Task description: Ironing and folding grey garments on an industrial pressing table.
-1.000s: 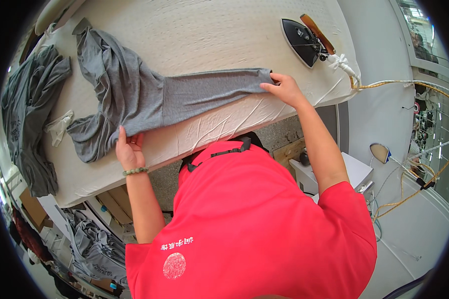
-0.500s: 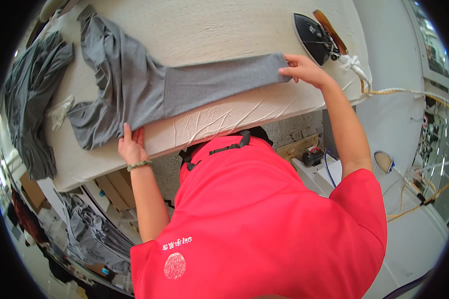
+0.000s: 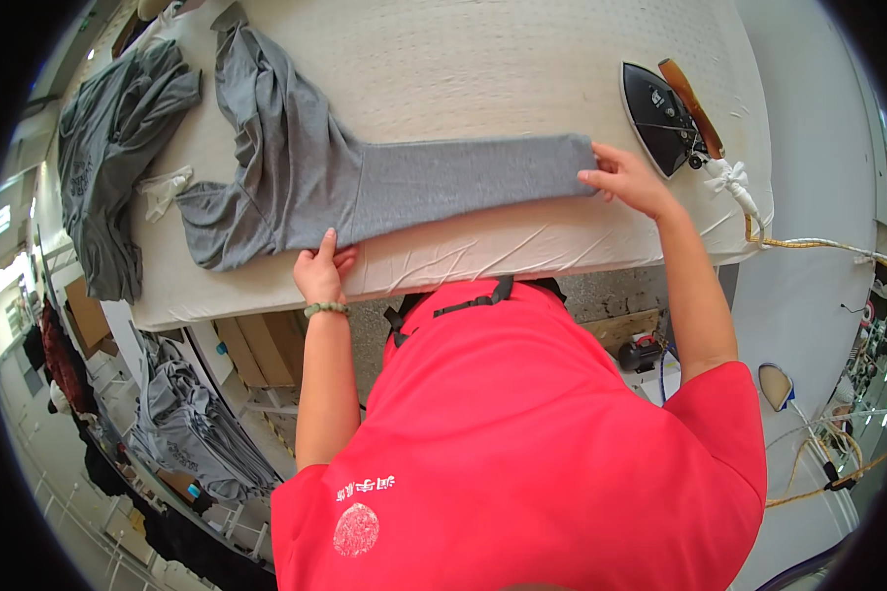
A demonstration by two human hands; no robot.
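Observation:
A grey long-sleeved garment (image 3: 296,182) lies on the padded ironing table (image 3: 463,74). Its sleeve (image 3: 473,175) stretches flat to the right, while the body is bunched in folds at the left. My right hand (image 3: 633,180) pinches the cuff end, thumb on top and fingers partly hidden under the cloth. At the near edge, close to the sleeve seam, my left hand (image 3: 325,271) is closed on the fabric with its thumb over it. Beyond my right hand, an iron (image 3: 665,118) with a brown handle rests on the table.
Another grey garment (image 3: 118,167) hangs over the table's left end, beside a scrap of whitish translucent material (image 3: 166,191). A cloth-wrapped cord (image 3: 731,182) runs off rightward from the iron. More grey garments (image 3: 197,424) are piled below left.
My left hand has shifted rightward along the garment's near edge, closer to the sleeve seam. My right hand stays at the cuff. The whole view has shifted a little.

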